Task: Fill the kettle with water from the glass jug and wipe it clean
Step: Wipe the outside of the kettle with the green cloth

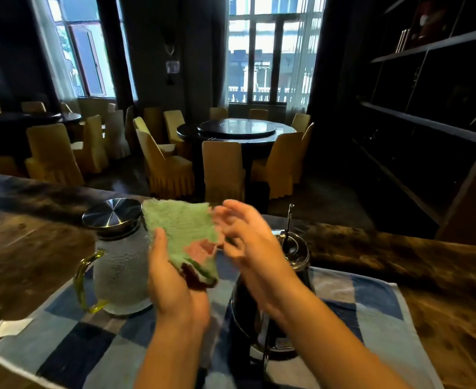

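My left hand holds a fluffy green cloth with pink and dark patches, thumb on its left edge, raised above the table. My right hand is at the cloth's right edge, blurred, its fingers spread and loosely bent; whether it pinches the cloth I cannot tell. A frosted glass jug with a yellow handle and a steel lid stands to the left, behind my left hand. The shiny dark kettle stands under my right forearm, mostly hidden by it.
Jug and kettle stand on a blue checked towel spread over a dark wooden counter. A thin metal rod rises behind the kettle. Beyond the counter are round tables and yellow-covered chairs; dark shelves line the right.
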Demonstrator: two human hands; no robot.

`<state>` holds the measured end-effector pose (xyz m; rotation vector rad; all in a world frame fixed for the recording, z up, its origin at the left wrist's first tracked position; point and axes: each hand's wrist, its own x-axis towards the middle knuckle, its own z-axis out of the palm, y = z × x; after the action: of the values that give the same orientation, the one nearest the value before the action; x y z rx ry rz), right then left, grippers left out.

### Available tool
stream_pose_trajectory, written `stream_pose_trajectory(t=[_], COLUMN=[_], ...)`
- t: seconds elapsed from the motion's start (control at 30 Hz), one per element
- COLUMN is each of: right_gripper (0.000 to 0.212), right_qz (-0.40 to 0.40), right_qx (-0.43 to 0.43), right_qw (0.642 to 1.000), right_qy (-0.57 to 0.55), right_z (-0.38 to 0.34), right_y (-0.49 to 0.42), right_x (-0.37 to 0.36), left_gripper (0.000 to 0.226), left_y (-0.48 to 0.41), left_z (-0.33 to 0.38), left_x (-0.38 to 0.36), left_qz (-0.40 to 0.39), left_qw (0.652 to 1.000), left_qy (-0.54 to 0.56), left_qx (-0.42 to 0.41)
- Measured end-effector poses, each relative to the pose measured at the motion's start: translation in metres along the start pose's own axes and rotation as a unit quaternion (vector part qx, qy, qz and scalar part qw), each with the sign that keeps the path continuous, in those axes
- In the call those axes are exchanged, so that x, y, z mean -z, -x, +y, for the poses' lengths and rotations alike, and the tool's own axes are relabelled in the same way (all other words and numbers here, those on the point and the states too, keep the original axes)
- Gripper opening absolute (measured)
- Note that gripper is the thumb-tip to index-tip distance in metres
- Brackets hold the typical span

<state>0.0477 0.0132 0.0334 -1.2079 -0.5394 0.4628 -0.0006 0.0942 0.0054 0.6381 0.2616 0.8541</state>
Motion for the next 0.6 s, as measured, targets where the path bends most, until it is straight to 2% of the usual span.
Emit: stream_pose_trajectory(t=[0.03, 0.07, 0.1, 0.17, 0.2, 0.27, 0.33, 0.37, 0.43, 0.53, 0.6], right_gripper=[0.038, 0.034, 0.030, 0.030, 0.029, 0.022, 0.017, 0.015, 0.013, 0.011, 0.008], right_qz=[0.005, 0.020, 0.033, 0.035, 0.034, 0.045, 0.089, 0.107, 0.115, 0.109, 0.105], right_qx=[0.058, 0.120, 0.166, 0.181, 0.153, 0.086, 0.080, 0.088, 0.099, 0.099, 0.100], right_qw=[0.991, 0.960, 0.909, 0.806, 0.776, 0.766, 0.766, 0.764, 0.765, 0.767, 0.767], right_qy=[0.118, 0.253, 0.381, 0.562, 0.611, 0.636, 0.631, 0.631, 0.626, 0.624, 0.625], right_z=[-0.002, -0.004, -0.005, -0.004, -0.002, 0.005, 0.015, 0.018, 0.019, 0.020, 0.022], right_y=[-0.003, -0.008, -0.012, -0.021, -0.023, -0.022, -0.018, -0.017, -0.019, -0.022, -0.023], right_x=[0.012, 0.025, 0.039, 0.062, 0.069, 0.074, 0.075, 0.074, 0.074, 0.074, 0.075], left_gripper=[0.036, 0.036, 0.037, 0.038, 0.038, 0.039, 0.051, 0.060, 0.059, 0.044, 0.048], left_y=[-0.008, -0.017, -0.024, -0.030, -0.028, -0.015, 0.002, 0.008, 0.006, -0.022, -0.045], left_z=[0.005, 0.009, 0.009, -0.007, -0.021, -0.066, -0.101, -0.111, -0.112, -0.094, -0.093], left_x=[0.005, 0.010, 0.015, 0.026, 0.031, 0.043, 0.052, 0.052, 0.042, 0.016, 0.011], left_qz=[0.008, 0.012, 0.011, -0.020, -0.054, -0.149, -0.210, -0.222, -0.240, -0.291, -0.281], left_qw=[1.000, 0.998, 0.995, 0.980, 0.968, 0.942, 0.922, 0.917, 0.910, 0.915, 0.909], left_qy=[-0.016, -0.042, -0.080, -0.186, -0.239, -0.302, -0.324, -0.331, -0.338, -0.247, -0.249], left_qx=[-0.013, -0.033, -0.054, -0.064, -0.054, -0.010, 0.031, 0.024, 0.013, 0.134, 0.180])
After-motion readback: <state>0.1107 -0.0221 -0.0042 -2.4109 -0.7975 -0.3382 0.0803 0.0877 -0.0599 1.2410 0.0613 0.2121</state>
